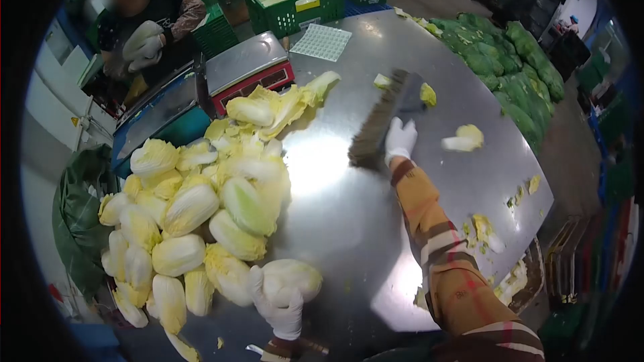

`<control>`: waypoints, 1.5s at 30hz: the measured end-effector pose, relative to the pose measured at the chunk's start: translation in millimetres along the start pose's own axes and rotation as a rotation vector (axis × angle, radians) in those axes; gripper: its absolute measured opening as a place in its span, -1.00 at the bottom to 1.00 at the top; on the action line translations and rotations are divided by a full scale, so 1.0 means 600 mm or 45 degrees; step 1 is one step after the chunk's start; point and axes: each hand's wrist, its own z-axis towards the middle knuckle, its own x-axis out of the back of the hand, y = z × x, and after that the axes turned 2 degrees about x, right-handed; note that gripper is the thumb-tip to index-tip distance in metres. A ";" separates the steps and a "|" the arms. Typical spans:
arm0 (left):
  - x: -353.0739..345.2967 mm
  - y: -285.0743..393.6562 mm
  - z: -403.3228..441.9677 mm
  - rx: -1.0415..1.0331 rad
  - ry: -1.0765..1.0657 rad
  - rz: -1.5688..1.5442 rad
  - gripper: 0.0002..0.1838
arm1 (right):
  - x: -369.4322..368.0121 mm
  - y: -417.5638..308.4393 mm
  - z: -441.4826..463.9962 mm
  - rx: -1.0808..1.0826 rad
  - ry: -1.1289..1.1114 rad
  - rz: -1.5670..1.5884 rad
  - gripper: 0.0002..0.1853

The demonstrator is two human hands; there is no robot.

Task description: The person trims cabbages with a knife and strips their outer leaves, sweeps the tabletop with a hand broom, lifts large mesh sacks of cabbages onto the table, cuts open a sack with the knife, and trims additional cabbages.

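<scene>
My left hand [278,310], in a white glove, grips a trimmed napa cabbage [292,279] at the near side of the metal table [335,228]. My right hand [400,139], also gloved, reaches across the table and is closed on a bristle brush [381,121]; its grip is partly hidden by the hand. The bristles face left and touch the table top. A yellow leaf scrap [428,94] lies just beyond the brush, and a cabbage leaf [463,139] lies to the right of that hand. Left of my left hand is a heap of napa cabbages [191,208].
A scale [248,64] and a white grid sheet [321,42] are at the table's far side. Behind them stands a green crate [292,3] of cabbages. Green sacks [516,67] are piled at the right. A co-worker [151,10] stands far left. Leaf scraps [484,229] lie near the right edge.
</scene>
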 end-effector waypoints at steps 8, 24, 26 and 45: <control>-0.029 -0.007 0.066 0.194 0.103 0.018 -0.08 | -0.317 -0.038 0.179 -0.028 -0.509 -0.196 -0.59; -0.009 -0.085 0.075 0.102 0.111 0.110 -0.22 | 0.392 0.354 0.397 -0.291 0.742 -0.167 -0.64; -0.010 -0.077 0.069 0.110 0.069 0.013 -0.26 | 0.564 0.394 0.335 -0.299 0.860 -0.106 -0.61; -0.015 -0.046 0.087 -0.073 -0.115 0.348 -0.13 | 0.643 0.320 -0.288 -0.012 -0.154 -0.208 -0.75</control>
